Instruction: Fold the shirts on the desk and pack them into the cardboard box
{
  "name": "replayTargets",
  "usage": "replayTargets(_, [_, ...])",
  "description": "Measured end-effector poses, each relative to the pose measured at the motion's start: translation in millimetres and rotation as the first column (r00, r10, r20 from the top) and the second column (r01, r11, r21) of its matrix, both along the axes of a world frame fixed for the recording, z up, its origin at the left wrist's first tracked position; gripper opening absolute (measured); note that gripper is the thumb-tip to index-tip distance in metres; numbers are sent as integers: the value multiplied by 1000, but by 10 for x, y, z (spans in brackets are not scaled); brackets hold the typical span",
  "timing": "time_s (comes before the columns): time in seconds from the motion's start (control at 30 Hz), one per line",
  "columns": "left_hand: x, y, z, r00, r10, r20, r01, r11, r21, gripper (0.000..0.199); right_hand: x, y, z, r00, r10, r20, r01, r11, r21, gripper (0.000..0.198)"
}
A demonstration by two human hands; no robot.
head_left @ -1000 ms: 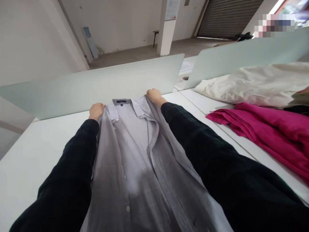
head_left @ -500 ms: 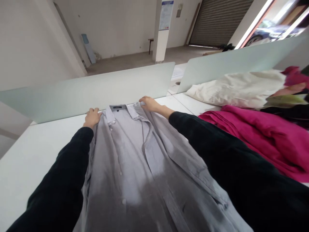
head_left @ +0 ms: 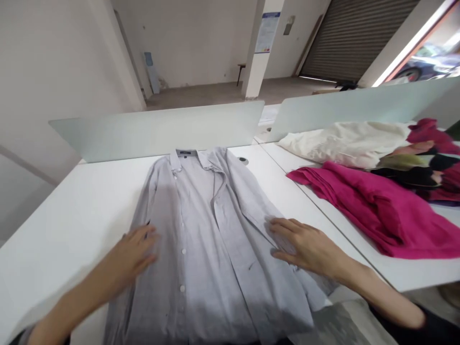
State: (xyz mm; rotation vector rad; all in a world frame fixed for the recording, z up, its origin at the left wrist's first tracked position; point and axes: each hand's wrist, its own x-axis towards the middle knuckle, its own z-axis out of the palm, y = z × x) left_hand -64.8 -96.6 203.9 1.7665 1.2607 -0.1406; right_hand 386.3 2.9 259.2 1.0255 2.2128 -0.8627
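A light grey button-up shirt (head_left: 201, 215) lies unfolded, front side up, its collar toward the far edge and its front unbuttoned. My left hand (head_left: 132, 251) is over the shirt's left side, a little blurred, with thumb and fingers apart and nothing gripped. Over the sleeve on the right side is my right hand (head_left: 305, 244), its fingers stretched out and the thumb spread from them. Whether either hand presses on the cloth I cannot tell. The shirt's hem runs toward the bottom of the view.
Beneath the shirt is a white table (head_left: 97, 201), with a frosted partition (head_left: 161, 132) along its back. A magenta cloth (head_left: 381, 206) lies to the right. Behind it are a cream cloth (head_left: 345, 141) and more dark and coloured fabric. A round cable hole (head_left: 243, 160) is near the right shoulder.
Both hands have let go of the shirt's shoulders by the collar and come back toward me, to its middle. The right sleeve now lies farther out. The view has shifted a little.
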Motion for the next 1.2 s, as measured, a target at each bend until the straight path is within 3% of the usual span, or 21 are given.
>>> replayTargets(0.07, [84, -332, 301, 1000, 8, 19, -9, 998, 58, 42, 68, -160, 52, 996, -53, 69, 51, 998, 28, 33])
replayTargets(0.17, [165, -674, 510, 999, 13, -36, -9, 995, 97, 41, 91, -241, 23, 983, -133, 126, 134, 991, -2, 19])
replayTargets(0.3, [176, -902, 544, 975, 97, -198, -88, 995, 56, 45, 156, -61, -8, 960, -241, 142, 249, 968, -44, 24])
replayTargets(0.43, [186, -1029, 601, 914, 209, -348, -230, 973, -19, 51, 345, 222, 94, 933, -333, 137, 324, 942, 82, 27])
replayTargets(0.53, [142, -1102, 661, 873, 292, -391, -348, 934, -80, 53, 501, 325, 178, 919, -317, 233, 268, 938, 218, 30])
replayTargets(0.67, [-33, -1165, 697, 815, 370, -446, -449, 890, -83, 51, 554, 314, 213, 869, -199, 454, 122, 974, 192, 27])
replayTargets(0.77, [-98, -1160, 693, 812, 360, -459, -451, 886, -104, 44, 343, 291, 200, 920, -201, 336, 150, 974, 171, 26])
replayTargets(0.87, [-60, -1112, 656, 783, 363, -506, -495, 855, -152, 44, -56, 259, 158, 985, -166, 40, 168, 985, -34, 27])
replayTargets(0.97, [-111, -1066, 600, 770, 406, -492, -551, 812, -193, 42, -429, 191, 66, 980, -81, -183, 18, 946, -324, 24])
replayTargets(1.1, [-520, -1044, 545, 726, 499, -473, -609, 787, -104, 34, -596, 100, -100, 985, -8, -173, -66, 908, -414, 19])
replayTargets(1.2, [-866, -1023, 512, 686, 478, -548, -581, 814, -17, 38, -544, 68, -202, 994, -9, -110, -39, 906, -421, 17])
